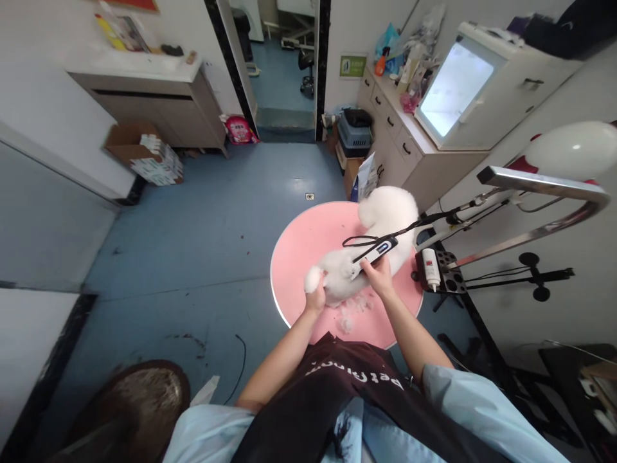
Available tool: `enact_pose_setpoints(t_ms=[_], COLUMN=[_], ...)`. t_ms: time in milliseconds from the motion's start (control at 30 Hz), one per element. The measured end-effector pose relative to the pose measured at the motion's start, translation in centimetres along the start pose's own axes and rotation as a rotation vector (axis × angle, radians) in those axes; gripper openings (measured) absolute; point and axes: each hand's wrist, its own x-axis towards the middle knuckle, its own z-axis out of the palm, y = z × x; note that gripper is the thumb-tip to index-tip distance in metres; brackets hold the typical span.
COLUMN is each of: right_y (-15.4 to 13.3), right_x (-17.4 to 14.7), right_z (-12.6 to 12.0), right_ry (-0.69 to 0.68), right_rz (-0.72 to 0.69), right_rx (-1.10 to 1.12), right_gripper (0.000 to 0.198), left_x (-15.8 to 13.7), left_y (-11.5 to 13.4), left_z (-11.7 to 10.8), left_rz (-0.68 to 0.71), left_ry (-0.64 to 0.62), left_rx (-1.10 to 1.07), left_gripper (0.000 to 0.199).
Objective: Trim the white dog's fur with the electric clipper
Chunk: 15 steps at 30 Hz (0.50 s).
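Note:
A small white fluffy dog (380,222) lies on a round pink grooming table (301,247). My left hand (315,297) grips the dog's hind leg or tail end near its white tuft. In my right hand (378,273) is a white and blue electric clipper (373,252), its head pressed into the fur on the dog's back. A black leash loop (359,241) runs from the dog to the metal arm at the right. Clumps of cut white fur (349,312) lie on the table near me.
A metal grooming arm (540,186) and a black tool holder with a white bottle (430,269) stand right of the table. White cabinets (409,151) line the right wall. A cardboard box (142,151) sits on the blue floor at left. A brown round stool (144,395) is near my left side.

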Motion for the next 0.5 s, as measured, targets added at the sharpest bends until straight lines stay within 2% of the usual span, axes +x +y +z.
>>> enact_pose_setpoints(t_ms=[100, 167, 333, 500], right_y=[-0.6, -0.7, 0.1, 0.8], right_x=[1.4, 2.2, 1.3, -1.1], right_z=[-2.1, -3.0, -1.9, 0.1], right_ry=[0.188, 0.253, 0.087, 0.003], right_rz=[-0.111, -0.122, -0.02, -0.029], right_rx=[-0.049, -0.102, -0.07, -0.029], right_gripper=[0.048, 0.047, 0.046, 0.05], left_x=[-0.2, -0.2, -0.5, -0.5], left_y=[-0.3, -0.3, -0.1, 0.0], left_z=[0.2, 0.3, 0.5, 0.5], left_rz=[0.007, 0.005, 0.009, -0.054], left_ry=[-0.007, -0.006, -0.025, 0.003], left_rx=[0.01, 0.02, 0.035, -0.008], left_gripper=[0.026, 0.026, 0.029, 0.028])
